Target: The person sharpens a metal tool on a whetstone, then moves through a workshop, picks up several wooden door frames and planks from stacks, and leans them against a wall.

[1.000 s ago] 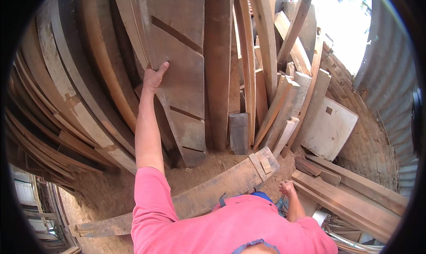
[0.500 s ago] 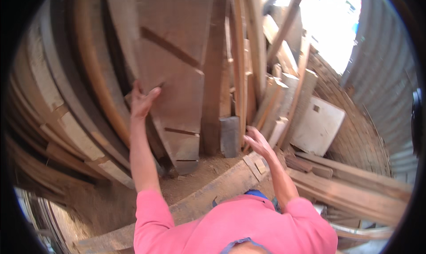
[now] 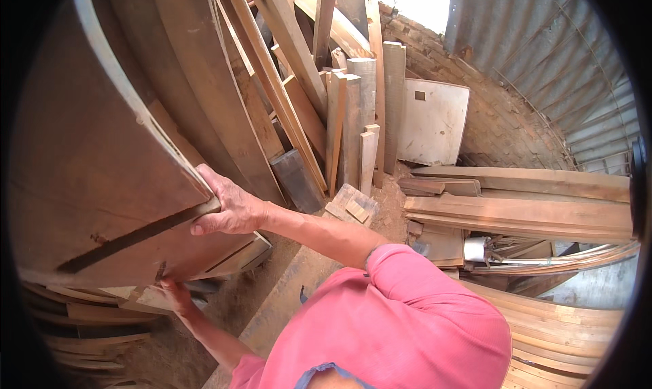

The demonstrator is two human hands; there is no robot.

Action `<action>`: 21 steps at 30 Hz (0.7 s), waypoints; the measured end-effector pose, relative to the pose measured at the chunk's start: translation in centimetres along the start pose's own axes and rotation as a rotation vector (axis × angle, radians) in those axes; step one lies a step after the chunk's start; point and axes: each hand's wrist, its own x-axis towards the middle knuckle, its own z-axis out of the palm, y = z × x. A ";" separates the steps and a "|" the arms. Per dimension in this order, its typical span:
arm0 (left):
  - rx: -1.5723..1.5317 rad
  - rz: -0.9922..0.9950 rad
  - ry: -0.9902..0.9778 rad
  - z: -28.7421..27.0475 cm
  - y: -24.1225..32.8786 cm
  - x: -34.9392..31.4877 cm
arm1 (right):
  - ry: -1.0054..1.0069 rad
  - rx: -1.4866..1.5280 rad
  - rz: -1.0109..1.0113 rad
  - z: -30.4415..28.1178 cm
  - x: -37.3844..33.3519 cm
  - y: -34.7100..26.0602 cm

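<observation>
A large brown wooden panel with dark slots cut in its face fills the left side, tilted. My right hand reaches across and grips its right edge at the end of a long slot, thumb on the near face and fingers over the edge. Lower down, my left hand is closed on the panel's bottom edge beside a short slot; part of its fingers is hidden. Behind the lower right corner of this panel, another slotted board shows in part.
Upright planks and a grey block lean behind. A white square panel with a hole rests against a brick wall. Stacked beams lie on the right, near a white cylinder. A floor beam runs in front of me.
The slotted panel has swung out leftward and tilted toward me. My right hand has moved from near the planks onto its edge; my left hand has dropped to its bottom edge. The view has turned.
</observation>
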 end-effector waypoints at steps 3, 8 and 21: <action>-0.079 -0.115 0.129 0.2 -4.2 -4.1 | -0.069 -0.092 0.007 0.1 -0.7 -0.8; -0.108 -0.115 0.155 -6.0 -12.5 -8.1 | -0.119 -0.107 0.030 2.6 -1.5 -1.6; -0.053 0.007 0.249 -8.1 -12.0 -9.4 | -0.131 -0.118 0.011 8.4 -2.6 -1.4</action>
